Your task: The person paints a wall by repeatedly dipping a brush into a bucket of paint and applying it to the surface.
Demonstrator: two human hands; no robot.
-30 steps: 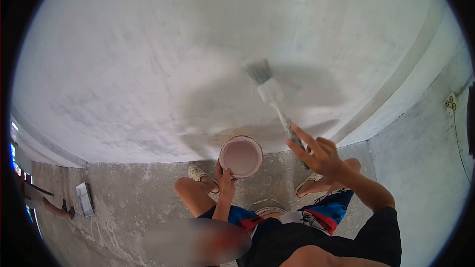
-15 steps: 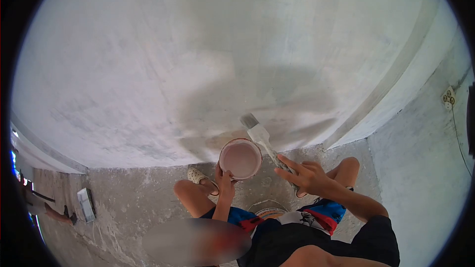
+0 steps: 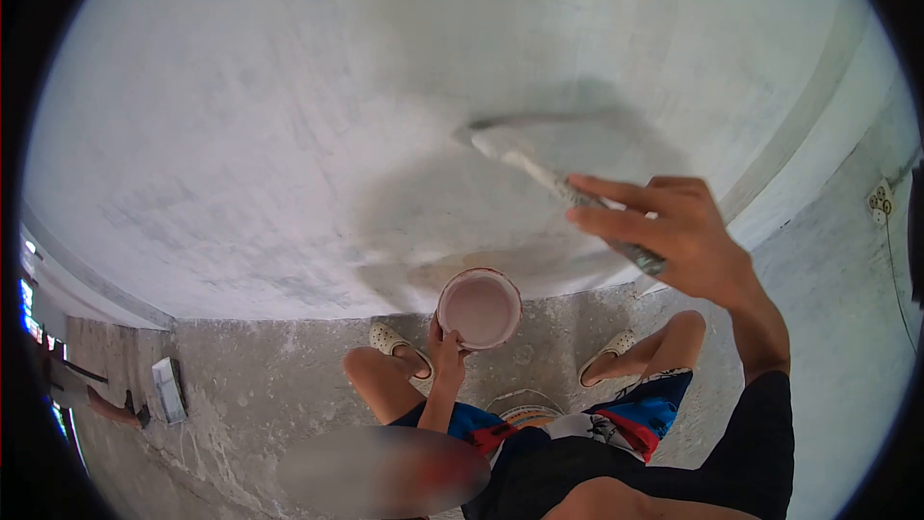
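Note:
My right hand [image 3: 669,226] grips a paintbrush [image 3: 539,173] by its paint-smeared handle, fingers closed round it. The brush head points up and left, its bristles against the whitish wall [image 3: 289,135]. Lower down, my left hand [image 3: 448,351] is closed on the near left rim of a small paint bucket [image 3: 479,310]. Pale pinkish-grey liquid fills part of that bucket, which I hold above the floor between my knees. A shadow of the brush and arm falls on the wall.
A larger bucket with a wire handle [image 3: 525,412] stands between my legs on the rough concrete floor [image 3: 260,376]. A white rectangular object [image 3: 168,390] lies at the left, near another person's leg [image 3: 114,409]. A socket with a hanging cord [image 3: 880,200] is on the right wall.
My right hand has risen and carried the paintbrush from beside the bucket up to the wall. The small bucket in my left hand has shifted slightly right.

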